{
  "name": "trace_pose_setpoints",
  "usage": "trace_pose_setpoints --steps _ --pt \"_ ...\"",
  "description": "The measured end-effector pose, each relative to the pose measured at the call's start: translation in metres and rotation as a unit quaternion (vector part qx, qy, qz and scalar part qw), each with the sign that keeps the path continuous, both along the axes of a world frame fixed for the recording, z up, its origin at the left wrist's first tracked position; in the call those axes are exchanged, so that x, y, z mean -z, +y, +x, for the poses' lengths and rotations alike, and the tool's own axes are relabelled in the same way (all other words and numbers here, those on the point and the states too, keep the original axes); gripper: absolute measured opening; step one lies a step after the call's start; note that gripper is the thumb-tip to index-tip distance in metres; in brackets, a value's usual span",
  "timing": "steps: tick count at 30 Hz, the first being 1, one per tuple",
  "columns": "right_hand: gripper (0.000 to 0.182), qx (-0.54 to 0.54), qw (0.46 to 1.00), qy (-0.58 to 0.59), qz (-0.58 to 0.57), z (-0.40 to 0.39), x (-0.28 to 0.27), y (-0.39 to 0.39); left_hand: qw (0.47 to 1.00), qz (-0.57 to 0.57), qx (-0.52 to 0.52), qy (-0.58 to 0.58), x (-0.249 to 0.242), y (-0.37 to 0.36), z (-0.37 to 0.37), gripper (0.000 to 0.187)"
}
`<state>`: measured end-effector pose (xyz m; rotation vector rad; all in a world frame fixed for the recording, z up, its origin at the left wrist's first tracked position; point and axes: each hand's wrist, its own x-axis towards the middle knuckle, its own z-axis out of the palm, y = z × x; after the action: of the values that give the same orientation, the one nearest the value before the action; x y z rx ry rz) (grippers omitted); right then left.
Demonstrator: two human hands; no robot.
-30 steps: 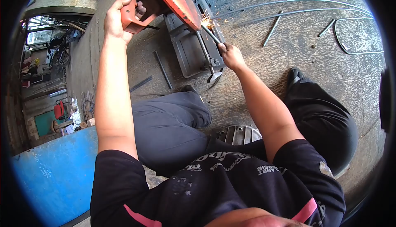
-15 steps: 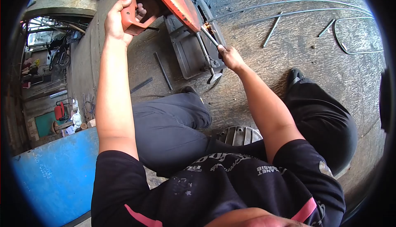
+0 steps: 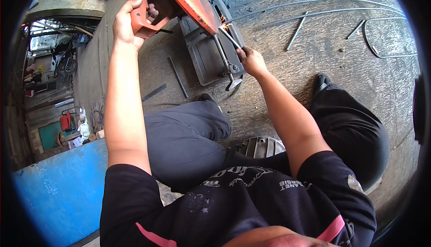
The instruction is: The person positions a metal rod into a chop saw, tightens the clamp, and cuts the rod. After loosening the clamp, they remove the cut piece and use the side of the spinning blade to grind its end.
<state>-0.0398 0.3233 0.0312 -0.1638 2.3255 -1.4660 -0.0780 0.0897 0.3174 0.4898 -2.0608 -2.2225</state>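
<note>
My left hand (image 3: 125, 24) is wrapped round the orange D-shaped handle of a chop saw (image 3: 140, 15). The saw's orange blade guard (image 3: 191, 4) tilts down over its dark metal base (image 3: 202, 63). In my right hand (image 3: 252, 62), thumb and fingers are closed on the near end of a thin metal rod (image 3: 231, 38). The rod runs up to the lower edge of the guard, where orange sparks (image 3: 223, 21) fly. The guard hides the cutting edge. A clamp screw with a round end (image 3: 233, 83) projects from the base towards me.
Long bent metal rods (image 3: 323, 12) reach across the floor to the right. Short cut pieces (image 3: 296, 33) lie near them, and dark bars (image 3: 178, 77) lie left of the base. A blue panel (image 3: 63, 188) stands at my left. A ribbed metal piece (image 3: 260, 147) sits between my legs.
The sparks beside the guard look brighter and more spread. The guard and handle have shifted very slightly, and the rod's visible part has changed angle a little. Both hands keep their grips.
</note>
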Motion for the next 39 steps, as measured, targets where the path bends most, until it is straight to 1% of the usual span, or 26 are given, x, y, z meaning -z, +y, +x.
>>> trace_pose_setpoints --steps 5,10,12,21,24,26,30,33,35,38,39 --pt "0.036 0.030 0.999 0.018 0.015 0.002 0.004 -0.006 1.000 0.000 -0.006 -0.016 -0.001 -0.003 -0.002 0.048" --pt "0.036 0.029 0.999 0.013 0.024 0.004 0.006 -0.010 1.000 0.010 -0.020 -0.017 0.000 -0.001 -0.002 0.048" --pt "0.036 0.029 0.999 0.008 0.022 0.005 0.006 -0.011 1.000 -0.007 -0.024 -0.011 -0.001 0.000 -0.002 0.048" --pt "0.037 0.017 0.999 -0.008 0.042 -0.001 -0.002 -0.001 1.000 -0.018 -0.013 -0.013 0.000 -0.005 -0.002 0.048" --pt "0.039 0.000 0.999 -0.022 0.031 -0.003 -0.002 0.002 1.000 -0.016 -0.008 -0.012 -0.001 -0.002 -0.001 0.048" --pt "0.041 -0.004 1.000 -0.014 -0.003 -0.004 0.002 0.003 1.000 -0.013 -0.009 -0.011 0.000 -0.003 -0.002 0.048" --pt "0.042 -0.009 1.000 -0.004 -0.019 -0.003 -0.001 0.005 1.000 -0.009 -0.009 -0.007 0.000 -0.004 -0.003 0.048" --pt "0.043 -0.010 0.999 -0.031 -0.043 -0.003 -0.003 0.004 1.000 0.005 -0.018 -0.022 -0.001 -0.002 -0.002 0.049" --pt "0.045 -0.016 0.990 -0.109 -0.084 -0.005 0.001 0.002 1.000 -0.004 -0.011 -0.017 0.000 -0.006 -0.003 0.048" --pt "0.044 -0.022 0.989 -0.111 -0.098 -0.008 0.020 -0.003 1.000 -0.006 -0.001 -0.012 0.001 -0.008 -0.004 0.047" --pt "0.044 -0.023 0.989 -0.111 -0.099 -0.008 0.018 -0.004 1.000 0.000 0.001 -0.012 0.001 -0.008 -0.003 0.047"
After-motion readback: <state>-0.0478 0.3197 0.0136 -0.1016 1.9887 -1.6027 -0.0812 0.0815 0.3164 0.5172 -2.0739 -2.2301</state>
